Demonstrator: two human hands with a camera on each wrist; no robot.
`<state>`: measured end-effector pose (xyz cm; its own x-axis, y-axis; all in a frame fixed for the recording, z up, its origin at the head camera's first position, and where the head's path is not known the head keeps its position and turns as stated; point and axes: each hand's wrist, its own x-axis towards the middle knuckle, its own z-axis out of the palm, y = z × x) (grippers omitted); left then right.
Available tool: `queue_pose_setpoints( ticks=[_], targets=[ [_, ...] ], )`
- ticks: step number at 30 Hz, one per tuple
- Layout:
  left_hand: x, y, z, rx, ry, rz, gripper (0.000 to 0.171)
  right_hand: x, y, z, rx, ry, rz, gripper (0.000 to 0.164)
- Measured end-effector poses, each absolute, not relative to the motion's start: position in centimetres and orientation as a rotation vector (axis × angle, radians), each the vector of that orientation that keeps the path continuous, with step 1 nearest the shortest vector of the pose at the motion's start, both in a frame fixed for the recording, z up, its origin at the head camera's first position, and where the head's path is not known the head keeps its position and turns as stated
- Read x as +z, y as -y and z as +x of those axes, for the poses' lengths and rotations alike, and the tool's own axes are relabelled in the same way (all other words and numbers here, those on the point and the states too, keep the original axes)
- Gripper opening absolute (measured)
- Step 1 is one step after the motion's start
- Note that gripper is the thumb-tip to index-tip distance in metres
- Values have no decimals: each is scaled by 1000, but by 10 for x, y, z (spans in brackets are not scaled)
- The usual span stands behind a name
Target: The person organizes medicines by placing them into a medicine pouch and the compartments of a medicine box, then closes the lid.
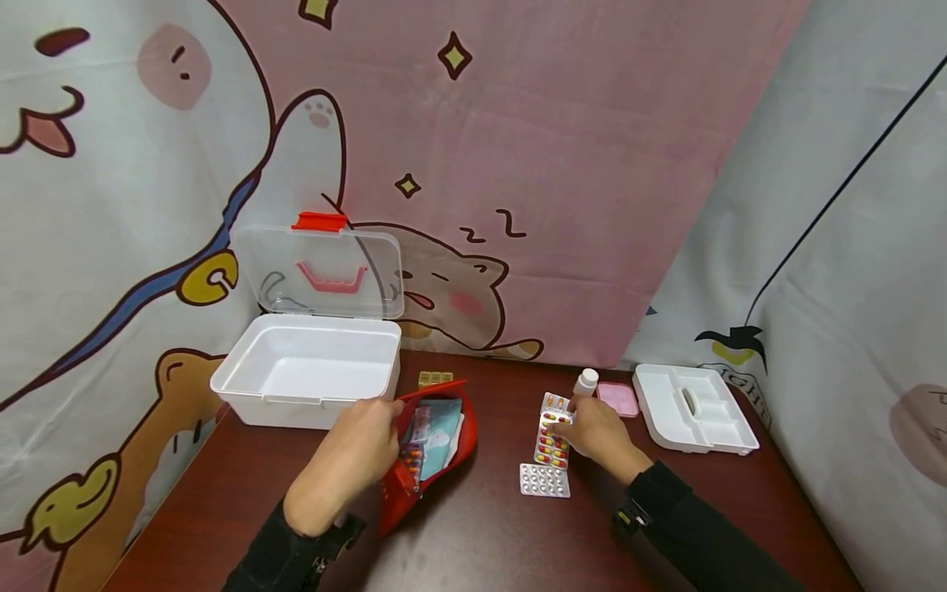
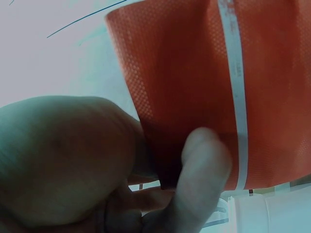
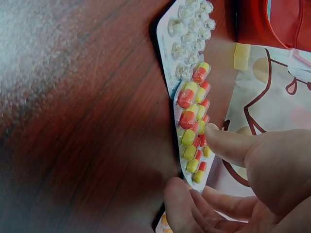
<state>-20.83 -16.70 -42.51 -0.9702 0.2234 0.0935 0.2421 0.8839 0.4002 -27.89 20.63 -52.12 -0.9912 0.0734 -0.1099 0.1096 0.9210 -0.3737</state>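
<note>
My left hand grips the near-left edge of a red zip pouch, its thumb lying over the red fabric in the left wrist view. The pouch gapes, showing a light blue packet and blister packs inside. On the right, my right hand pinches a blister pack of red and yellow capsules by its edges, thumb on one side and fingers at the other. Below it lies a silver blister pack of round tablets. Another pack with orange capsules peeks out behind.
An open white box with a clear lid stands back left. A small yellowish pack lies behind the pouch. Beyond the right hand are a white bottle, a pink case and a white compartment tray. Curtains border the table.
</note>
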Motion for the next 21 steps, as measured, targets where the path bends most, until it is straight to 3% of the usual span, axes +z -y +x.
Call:
queue_pose_setpoints(
  ticks=[21],
  targets=[
    [-424,167,-208,-639,3009,-390,36,-508,-207,-282,-852,-3129,4,37]
  ],
)
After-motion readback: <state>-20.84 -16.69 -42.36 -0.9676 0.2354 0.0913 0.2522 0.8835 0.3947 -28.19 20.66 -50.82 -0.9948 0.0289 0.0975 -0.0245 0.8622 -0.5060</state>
